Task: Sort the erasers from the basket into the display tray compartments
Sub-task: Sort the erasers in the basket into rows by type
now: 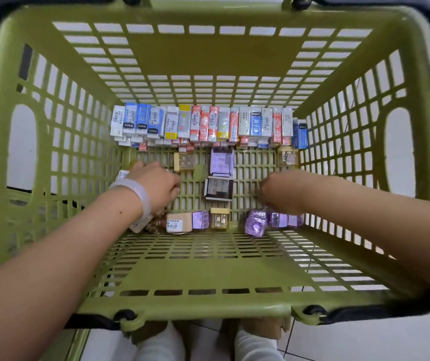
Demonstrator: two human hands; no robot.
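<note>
Both my arms are down inside the basket (60,157), and no display tray is in view, so nothing here has reached a compartment. At the far left, a white eraser (122,175) lies just beside my left hand (156,183); the fingers curl downward toward the floor grid, but I cannot tell whether they hold anything. My bracelet (137,195) hangs just above a tagged item and a brownish one by the near wall, and could snag or drag them as I lift. At centre, the row of boxed erasers (203,125) stands packed against the far wall, with more underneath; pulling one carelessly would likely topple its neighbours. Loose clear cases, a yellow case (184,161), a purple case (221,161) and a black-framed one (218,188), lie on the slotted floor, well apart from the row. At right, my right hand (277,192) is blurred, fingers tucked under out of sight; grip cannot be told. Purple cases (273,221) crowd just under that wrist and could be knocked aside.
</note>
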